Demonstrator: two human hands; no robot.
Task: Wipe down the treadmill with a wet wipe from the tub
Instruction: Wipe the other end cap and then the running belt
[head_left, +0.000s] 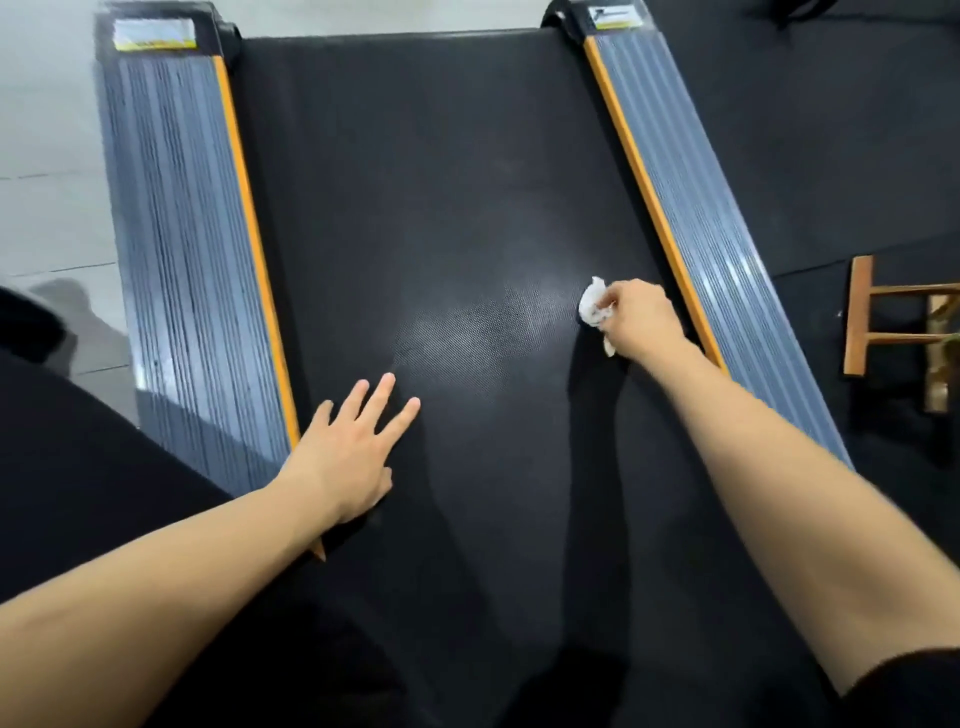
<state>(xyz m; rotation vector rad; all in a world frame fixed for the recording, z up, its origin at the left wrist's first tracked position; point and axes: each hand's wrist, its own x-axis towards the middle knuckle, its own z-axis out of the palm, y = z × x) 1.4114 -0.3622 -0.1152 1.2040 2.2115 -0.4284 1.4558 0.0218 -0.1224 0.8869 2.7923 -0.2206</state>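
The treadmill's black running belt (415, 182) fills the middle of the view, with a grey ribbed side rail edged in orange on the left (176, 249) and on the right (727, 260). My right hand (641, 317) grips a crumpled white wet wipe (593, 306) and holds it down on the belt close to the right rail. My left hand (353, 447) lies flat on the belt beside the left rail, fingers straight and spread. A pale damp sheen shows on the belt between the two hands. No tub is in view.
A wooden stool frame (862, 322) stands on the black floor mat (831, 130) to the right of the treadmill. Light floor tiles (47, 182) lie to the left. Dark clothing (78, 493) fills the lower left corner.
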